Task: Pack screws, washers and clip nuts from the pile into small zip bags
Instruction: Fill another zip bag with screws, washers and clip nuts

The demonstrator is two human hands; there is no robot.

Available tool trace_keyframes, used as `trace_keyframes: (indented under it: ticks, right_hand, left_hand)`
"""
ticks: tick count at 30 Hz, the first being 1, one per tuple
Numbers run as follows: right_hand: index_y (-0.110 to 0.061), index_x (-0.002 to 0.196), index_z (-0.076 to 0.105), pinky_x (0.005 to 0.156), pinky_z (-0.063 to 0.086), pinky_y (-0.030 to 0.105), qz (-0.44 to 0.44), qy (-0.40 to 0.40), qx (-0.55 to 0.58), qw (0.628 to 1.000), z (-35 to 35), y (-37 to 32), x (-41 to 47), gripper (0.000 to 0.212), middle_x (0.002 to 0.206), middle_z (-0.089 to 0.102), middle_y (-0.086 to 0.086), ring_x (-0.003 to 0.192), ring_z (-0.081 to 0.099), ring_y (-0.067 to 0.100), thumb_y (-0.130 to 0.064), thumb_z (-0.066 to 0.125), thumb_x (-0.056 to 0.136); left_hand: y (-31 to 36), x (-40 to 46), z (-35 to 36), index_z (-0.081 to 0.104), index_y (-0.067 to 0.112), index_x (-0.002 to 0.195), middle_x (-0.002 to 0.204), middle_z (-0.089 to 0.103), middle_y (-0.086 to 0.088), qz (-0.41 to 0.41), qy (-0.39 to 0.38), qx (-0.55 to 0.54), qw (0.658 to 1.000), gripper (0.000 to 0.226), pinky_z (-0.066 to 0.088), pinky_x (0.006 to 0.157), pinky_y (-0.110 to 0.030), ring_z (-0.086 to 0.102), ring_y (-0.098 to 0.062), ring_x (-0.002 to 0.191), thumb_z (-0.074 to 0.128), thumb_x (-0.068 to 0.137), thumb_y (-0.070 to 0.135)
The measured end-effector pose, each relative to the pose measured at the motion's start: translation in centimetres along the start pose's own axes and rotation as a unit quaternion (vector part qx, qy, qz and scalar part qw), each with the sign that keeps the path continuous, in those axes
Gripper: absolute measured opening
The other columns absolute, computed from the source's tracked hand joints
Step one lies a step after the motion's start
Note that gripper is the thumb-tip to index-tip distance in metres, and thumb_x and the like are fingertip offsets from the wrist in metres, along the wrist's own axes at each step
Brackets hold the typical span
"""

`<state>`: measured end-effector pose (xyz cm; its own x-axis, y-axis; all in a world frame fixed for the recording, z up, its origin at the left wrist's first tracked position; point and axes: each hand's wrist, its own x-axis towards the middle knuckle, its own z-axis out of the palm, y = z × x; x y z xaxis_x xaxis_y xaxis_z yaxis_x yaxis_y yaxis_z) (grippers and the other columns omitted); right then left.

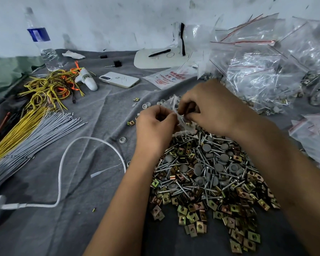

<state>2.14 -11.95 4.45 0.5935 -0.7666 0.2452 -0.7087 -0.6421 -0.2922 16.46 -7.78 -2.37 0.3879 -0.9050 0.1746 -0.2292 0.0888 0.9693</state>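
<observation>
While both hands (155, 126) (211, 109) pinch zip bag (175, 115), mouth faces person.

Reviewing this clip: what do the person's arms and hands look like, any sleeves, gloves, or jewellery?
Both forearms are bare as far as the frame shows, with no sleeve edge in view. The left hand and right hand wear no gloves. No watch, bracelet or ring shows on the visible sides of the wrists and fingers. No markings or bandages are visible.
</observation>
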Motion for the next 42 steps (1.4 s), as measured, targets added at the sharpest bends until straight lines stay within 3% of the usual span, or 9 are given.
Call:
trace_keyframes:
  ticks: [3, 8, 18, 25, 30, 32, 35, 38, 42]
  right_hand:
    - [-0.026, 0.099, 0.079, 0.082, 0.060, 0.034, 0.036, 0.013, -0.014, 0.999, 0.6, 0.4, 0.3, 0.021, 0.097, 0.076, -0.006, 0.082, 0.071, 0.010, -0.013, 0.082, 0.083]
    - [-0.013, 0.094, 0.072, 0.038, 0.044, 0.021, 0.172, 0.041, 0.273, 0.946, 2.1, 1.3, 0.9, 0.013, 0.071, 0.076, 0.004, 0.041, 0.063, 0.011, -0.011, 0.081, 0.085]
    - [-0.018, 0.094, 0.071, 0.041, 0.055, 0.033, 0.110, 0.042, 0.281, 0.952, 1.5, 1.4, 0.6, 0.014, 0.083, 0.078, -0.009, 0.041, 0.064, 0.022, -0.009, 0.078, 0.087]
    - [-0.018, 0.092, 0.071, 0.041, 0.045, 0.018, 0.114, 0.164, 0.316, 0.927, 1.3, 2.6, 0.7, 0.006, 0.077, 0.077, -0.008, 0.043, 0.063, 0.011, -0.013, 0.074, 0.092]
    - [-0.028, 0.098, 0.076, 0.068, 0.050, 0.013, 0.079, 0.002, 0.140, 0.987, 3.8, 1.9, 2.4, 0.012, 0.091, 0.071, -0.015, 0.073, 0.063, -0.003, -0.020, 0.077, 0.089]
    - [-0.029, 0.102, 0.078, 0.065, 0.035, 0.003, 0.047, -0.012, 0.100, 0.994, 4.5, 0.7, 3.4, 0.013, 0.097, 0.072, -0.014, 0.071, 0.051, -0.012, -0.022, 0.076, 0.090]
    - [-0.027, 0.108, 0.077, 0.064, 0.038, 0.001, -0.002, -0.041, 0.085, 0.996, 5.6, -1.2, 5.0, 0.020, 0.113, 0.075, -0.005, 0.075, 0.056, -0.005, -0.016, 0.074, 0.092]
    - [-0.025, 0.119, 0.072, 0.085, 0.056, 0.022, -0.041, -0.078, 0.060, 0.994, 6.5, -3.3, 6.7, 0.028, 0.115, 0.072, -0.001, 0.090, 0.065, 0.009, -0.011, 0.068, 0.095]
    - [-0.015, 0.120, 0.067, 0.096, 0.053, 0.037, -0.088, -0.122, 0.079, 0.985, 7.8, -5.3, 7.7, 0.025, 0.110, 0.068, 0.002, 0.100, 0.064, 0.019, -0.016, 0.071, 0.095]
  left_hand:
    - [0.0, 0.1, -0.2, 0.069, 0.010, 0.076, 0.070, 0.073, -0.010, -0.014, -0.008, -0.032, 0.999, 0.019, 0.059, 0.065, -0.039, 0.071, -0.021, 0.065, 0.063, 0.093, 0.001]
    - [0.0, 0.0, 0.1, 0.070, 0.004, 0.077, 0.064, 0.072, -0.008, -0.007, -0.017, -0.017, 1.000, 0.015, 0.057, 0.059, -0.034, 0.069, -0.017, 0.059, 0.068, 0.092, 0.004]
    - [0.0, 0.2, -0.6, 0.068, 0.006, 0.077, 0.064, 0.069, -0.005, -0.024, 0.023, -0.090, 0.995, 0.018, 0.050, 0.050, -0.022, 0.066, -0.013, 0.057, 0.061, 0.092, 0.000]
    - [1.2, 0.4, -3.6, 0.063, 0.007, 0.071, 0.060, 0.064, -0.002, -0.022, 0.095, -0.206, 0.974, 0.025, 0.046, 0.052, -0.021, 0.058, -0.012, 0.055, 0.056, 0.092, -0.003]
    - [4.0, 1.0, -7.2, 0.054, 0.013, 0.058, 0.047, 0.051, 0.003, -0.018, 0.224, -0.280, 0.933, 0.034, 0.035, 0.048, -0.024, 0.048, -0.013, 0.044, 0.055, 0.090, 0.001]
    - [5.6, 1.3, -8.5, 0.052, 0.018, 0.049, 0.044, 0.046, 0.004, 0.006, 0.256, -0.231, 0.939, 0.039, 0.030, 0.047, -0.022, 0.045, -0.014, 0.042, 0.056, 0.085, 0.004]
    - [7.0, 1.6, -9.7, 0.053, 0.017, 0.044, 0.046, 0.047, -0.003, 0.057, 0.262, -0.076, 0.960, 0.032, 0.033, 0.047, -0.025, 0.045, -0.017, 0.045, 0.058, 0.076, 0.016]
    - [6.5, 1.7, -8.9, 0.059, -0.001, 0.062, 0.061, 0.059, -0.023, 0.071, 0.295, 0.042, 0.952, 0.031, 0.047, 0.055, -0.041, 0.056, -0.032, 0.055, 0.057, 0.071, 0.029]
    - [4.4, 1.3, -7.1, 0.052, 0.016, 0.059, 0.051, 0.047, 0.006, 0.054, 0.364, 0.045, 0.929, 0.022, 0.032, 0.053, -0.028, 0.039, -0.011, 0.045, 0.057, 0.072, 0.033]
